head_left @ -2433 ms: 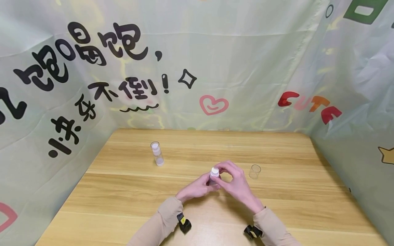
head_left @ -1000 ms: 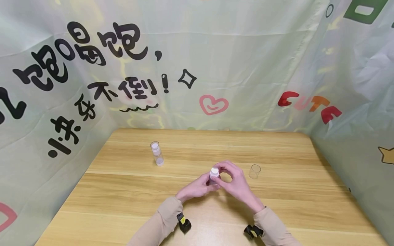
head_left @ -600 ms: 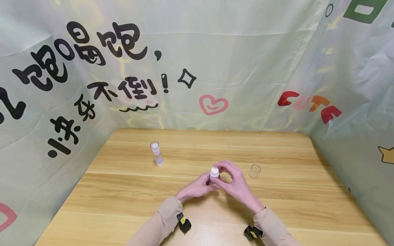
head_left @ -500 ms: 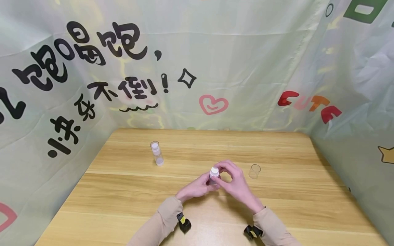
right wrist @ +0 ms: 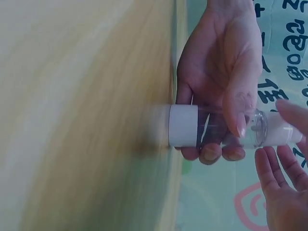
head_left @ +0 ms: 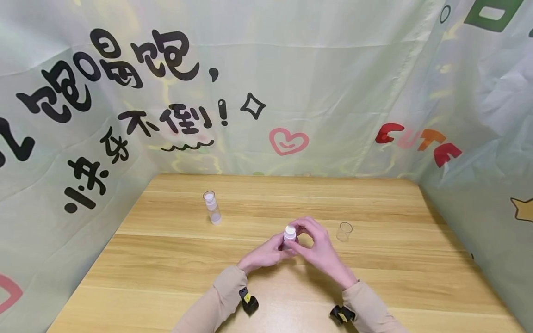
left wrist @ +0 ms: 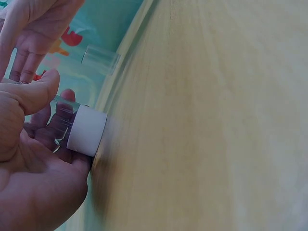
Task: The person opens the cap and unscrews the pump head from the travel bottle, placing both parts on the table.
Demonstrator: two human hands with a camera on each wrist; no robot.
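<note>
A clear pump bottle with a white base (left wrist: 87,131) and a white pump top (head_left: 290,232) stands upright between both hands near the middle of the table. My left hand (head_left: 266,253) grips its transparent body (right wrist: 211,126), thumb on one side and fingers behind. At the collar below the pump, my right hand (head_left: 319,247) pinches with thumb and fingertips; the right wrist view shows the right fingers (right wrist: 284,175) around the white top. Whether the base touches the table or hovers just above it, I cannot tell.
To the right on the wooden table (head_left: 175,277) stands a clear cap (head_left: 344,232). A second pump bottle (head_left: 213,209), with its clear cap on, is upright at the back left. Printed cloth walls (head_left: 333,83) enclose the table's back and sides.
</note>
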